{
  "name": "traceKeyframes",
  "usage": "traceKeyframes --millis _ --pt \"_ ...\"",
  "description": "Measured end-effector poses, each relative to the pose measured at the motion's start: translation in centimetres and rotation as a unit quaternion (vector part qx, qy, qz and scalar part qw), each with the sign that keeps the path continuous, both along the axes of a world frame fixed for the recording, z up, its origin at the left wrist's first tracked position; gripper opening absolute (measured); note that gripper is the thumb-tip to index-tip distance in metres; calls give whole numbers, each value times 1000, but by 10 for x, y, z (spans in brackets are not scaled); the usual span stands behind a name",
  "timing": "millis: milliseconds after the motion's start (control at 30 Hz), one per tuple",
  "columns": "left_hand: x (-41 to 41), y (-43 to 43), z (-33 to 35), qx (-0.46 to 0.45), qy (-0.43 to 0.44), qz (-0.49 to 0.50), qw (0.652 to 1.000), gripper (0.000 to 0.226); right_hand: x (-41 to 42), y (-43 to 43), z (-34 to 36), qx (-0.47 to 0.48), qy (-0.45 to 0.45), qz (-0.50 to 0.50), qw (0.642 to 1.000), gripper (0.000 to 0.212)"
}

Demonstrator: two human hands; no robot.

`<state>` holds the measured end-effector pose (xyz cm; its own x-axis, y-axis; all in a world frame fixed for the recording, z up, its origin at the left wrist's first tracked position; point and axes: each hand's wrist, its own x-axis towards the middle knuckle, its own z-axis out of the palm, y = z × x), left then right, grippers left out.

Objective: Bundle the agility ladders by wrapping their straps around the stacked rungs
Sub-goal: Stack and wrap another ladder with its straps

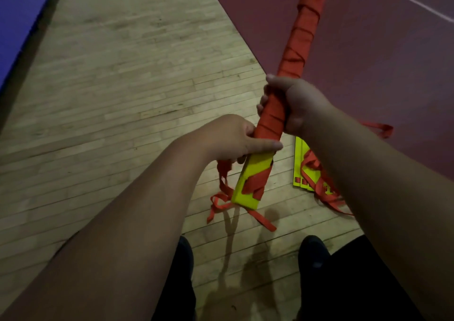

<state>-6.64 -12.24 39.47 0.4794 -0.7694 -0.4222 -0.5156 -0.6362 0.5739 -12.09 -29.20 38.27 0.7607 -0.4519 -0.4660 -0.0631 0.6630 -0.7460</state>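
1. Stacked rungs, largely wound in orange strap, are held between both hands.
2. They are gripped by the right hand, just beyond the left hand, likewise clenched round them.
3. A second ladder is seen beneath the right forearm.

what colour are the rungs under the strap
Bright yellow rungs, wrapped in an orange-red strap; clearest in the head view.

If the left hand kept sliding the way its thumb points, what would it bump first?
Probably the right hand. The left hand grips the ladder bundle, its thumb laid across it and aimed at the right wrist just beyond. Depth is unclear, so it might slip past.
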Motion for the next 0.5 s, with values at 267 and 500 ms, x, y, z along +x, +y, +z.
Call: traceKeyframes --millis 267,500 --pt "-19 -11 -18 120 -238 -54 962 59 11 -1 -27 -104 141 -43 984 48" --pt "0 4 2 -76 128 16 989 46 -11 7 7 109 -145 -14 983 21"
